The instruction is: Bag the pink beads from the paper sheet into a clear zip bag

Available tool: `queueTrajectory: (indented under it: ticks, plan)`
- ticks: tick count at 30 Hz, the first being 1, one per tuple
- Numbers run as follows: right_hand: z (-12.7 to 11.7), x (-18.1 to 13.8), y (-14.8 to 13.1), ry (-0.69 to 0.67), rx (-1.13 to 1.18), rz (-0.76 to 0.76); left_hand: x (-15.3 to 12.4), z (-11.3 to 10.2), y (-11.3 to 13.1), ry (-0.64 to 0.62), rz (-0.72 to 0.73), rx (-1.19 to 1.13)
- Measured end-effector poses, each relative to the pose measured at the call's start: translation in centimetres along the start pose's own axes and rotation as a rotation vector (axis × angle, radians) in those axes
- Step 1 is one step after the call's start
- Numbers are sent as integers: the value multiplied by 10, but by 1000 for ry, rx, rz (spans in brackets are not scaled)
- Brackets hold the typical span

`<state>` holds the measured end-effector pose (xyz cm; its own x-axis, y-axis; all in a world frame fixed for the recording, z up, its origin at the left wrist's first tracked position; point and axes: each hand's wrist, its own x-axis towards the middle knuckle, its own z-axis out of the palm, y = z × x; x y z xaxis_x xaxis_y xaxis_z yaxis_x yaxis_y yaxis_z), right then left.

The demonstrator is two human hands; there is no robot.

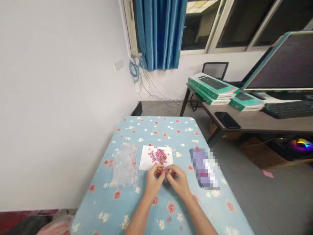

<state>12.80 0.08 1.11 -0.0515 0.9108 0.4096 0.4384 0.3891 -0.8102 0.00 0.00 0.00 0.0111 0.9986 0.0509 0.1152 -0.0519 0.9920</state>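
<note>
My left hand [154, 181] and my right hand [179, 182] meet at the fingertips just in front of a white sheet [145, 160]. Both are closed in a pinch, thumb against fingers. Whatever sits between the fingertips is too small to make out. On the sheet lies a loose pile of small pink bead-like pieces [160, 155], with a few brownish ones among them. Left of the sheet, clear plastic zip bags [123, 168] with red strips lie flat in a heap.
A flowered blue cloth [146, 130] covers the table. At its right edge lies a pixelated purple object [199, 163]. A wall borders the left. Beyond, on the right, a desk [249, 122] carries green keyboard boxes [212, 86], a dark phone [227, 119] and a monitor [283, 62].
</note>
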Motion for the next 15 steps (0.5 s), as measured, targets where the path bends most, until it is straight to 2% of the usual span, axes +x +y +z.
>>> queueTrajectory:
  ticks: [15]
  plan:
    - [-2,-2,-5,1,-14,13,1,1,0,6,-1,-20]
